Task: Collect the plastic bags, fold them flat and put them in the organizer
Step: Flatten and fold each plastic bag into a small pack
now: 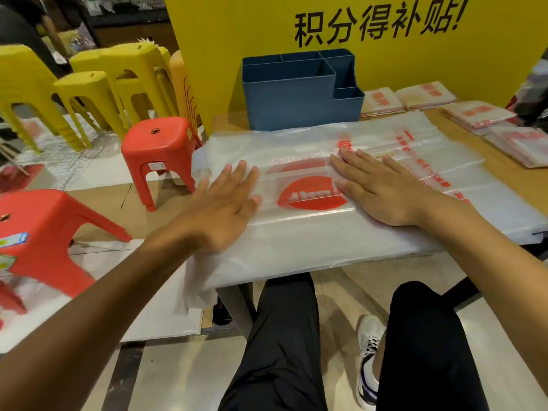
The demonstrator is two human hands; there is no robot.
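Note:
A large clear plastic bag (311, 232) with a red round logo and red print lies spread across the small table, its left end hanging over the edge. My left hand (228, 200) presses flat on the bag's left part, fingers straight. My right hand (382, 188) lies flat on the bag just right of the logo, fingers spread. Behind the bag stands a blue organizer (293, 96) with several open compartments that look empty. Several folded bags (480, 114) lie on the table at the back right.
A yellow board with black characters (376, 22) stands behind the table. Red stools (160, 143) and stacked yellow stools (89, 84) fill the floor at the left. My legs in black trousers sit under the table's front edge.

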